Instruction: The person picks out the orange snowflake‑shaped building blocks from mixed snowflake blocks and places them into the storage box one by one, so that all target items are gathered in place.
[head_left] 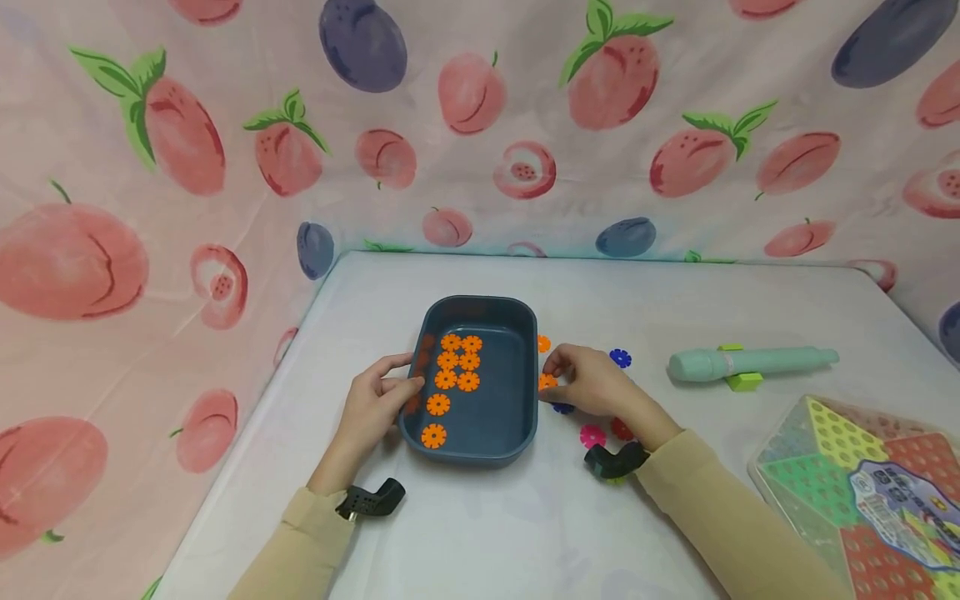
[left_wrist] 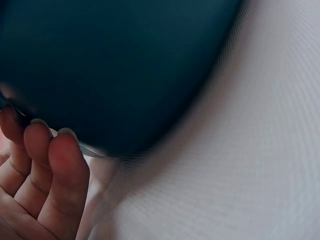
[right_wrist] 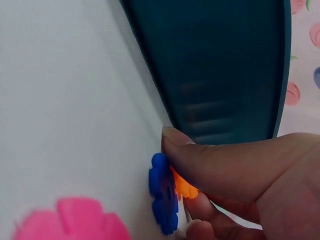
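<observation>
A dark blue rectangular tray (head_left: 504, 400) sits on the white table, with several orange snowflake discs (head_left: 447, 360) lying along the left part of its floor. My left hand (head_left: 375, 404) grips the tray's left wall, thumb at the rim and fingers (left_wrist: 65, 165) on the outside. Just beyond the right wall, my right hand (head_left: 596, 383) pinches an orange snowflake disc (head_left: 547, 381) between thumb and fingers. Close by the right thumb, a blue snowflake disc (right_wrist: 164, 194) is seen edge-on in the right wrist view. The thumb partly hides the orange disc there.
Pink (head_left: 592, 436), red (head_left: 622, 429) and blue (head_left: 620, 358) discs lie around the right hand; another orange disc (head_left: 543, 342) is beside the tray. Farther right, a mint-green tube-shaped object (head_left: 772, 362) rests on a lime holder (head_left: 744, 382). A clear box (head_left: 772, 483) has coloured perforated panels.
</observation>
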